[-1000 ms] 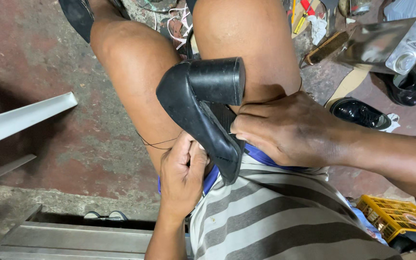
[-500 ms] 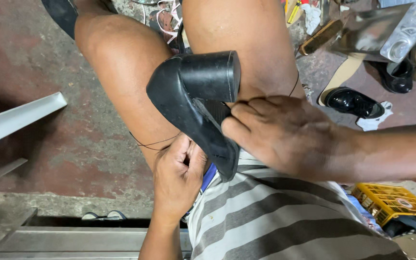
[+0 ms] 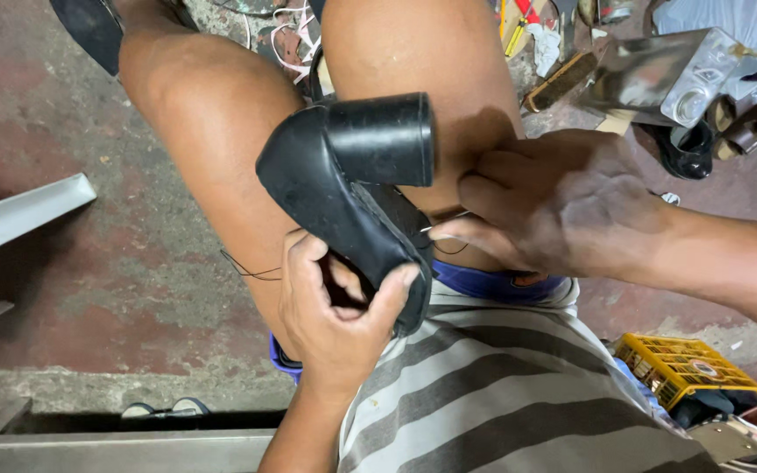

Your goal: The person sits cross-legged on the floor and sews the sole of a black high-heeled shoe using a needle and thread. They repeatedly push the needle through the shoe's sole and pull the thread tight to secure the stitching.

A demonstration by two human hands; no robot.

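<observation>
The left hand [image 3: 335, 320] is clamped around the black block-heeled shoe [image 3: 352, 188], which sits over the lap at centre. At 3 o'clock of it, the right hand [image 3: 562, 206] pinches what looks like thin thread [image 3: 256, 271].

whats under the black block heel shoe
Under the black shoe, the left hand grips its lower edge, and bare thighs lie beneath. The shoe hides the lap directly under it.

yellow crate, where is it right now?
Head view, lower right: the yellow crate sits on the floor beside the striped shirt, below the right hand.
</observation>
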